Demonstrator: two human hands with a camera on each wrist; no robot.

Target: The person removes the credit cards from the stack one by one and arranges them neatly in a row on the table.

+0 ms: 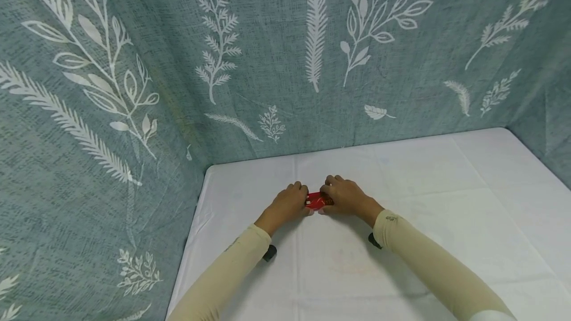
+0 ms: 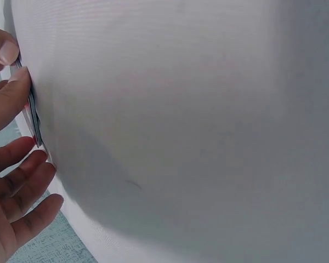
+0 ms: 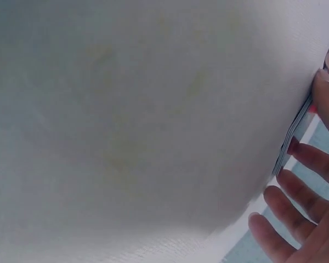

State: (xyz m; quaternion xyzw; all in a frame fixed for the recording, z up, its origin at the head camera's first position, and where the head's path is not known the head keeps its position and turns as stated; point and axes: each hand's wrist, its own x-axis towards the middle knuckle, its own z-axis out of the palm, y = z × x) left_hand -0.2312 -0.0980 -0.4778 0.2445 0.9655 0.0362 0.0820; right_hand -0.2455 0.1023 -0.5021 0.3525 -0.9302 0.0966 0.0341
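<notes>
A small stack of cards [image 1: 314, 201] sits low over the white tablecloth, its top card red with a chip and gold "VIP" lettering. My left hand [image 1: 291, 200] pinches its left end between thumb and fingers. At the right end, my right hand [image 1: 348, 197] grips it the same way, and the two thumbs come close together along the near edge. Several thin layers show along the stack's edge [image 2: 34, 118] in the left wrist view. From the right wrist, the layered edge [image 3: 290, 137] runs between thumb and fingertips. The fingers cover both ends of the red card.
The white-covered table [image 1: 401, 271] spreads around both hands. Behind it and along the left hangs a blue-green curtain [image 1: 267, 38] with white leaf prints. Dark wrist devices [image 1: 269, 253] show beneath the pale sleeves [image 1: 223, 276].
</notes>
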